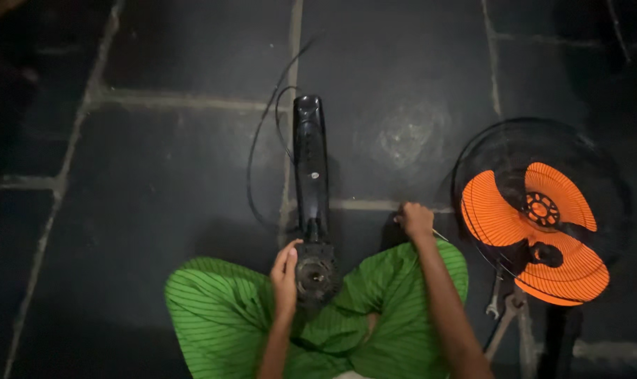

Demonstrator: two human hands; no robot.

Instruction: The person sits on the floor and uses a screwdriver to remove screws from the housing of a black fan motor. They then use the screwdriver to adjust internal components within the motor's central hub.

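- Fan stand of glossy black plastic, long and narrow, lies on the dark stone-tile floor at the centre of the frame, running from the upper middle down toward the person's lap.
- Its near end carries a round black motor housing with a shaft hole in the middle, resting between knees clad in green striped cloth.
- Left hand cups the left side of that housing, fingers curled against it.
- Right hand is clenched around a thin metal tool, right of centre; what kind of tool, I cannot tell.
- Thin black cord loops on the floor left of the stand.
- Black wire grille with orange three-blade fan lies at the right edge.
- Metal wrench lies just below it.
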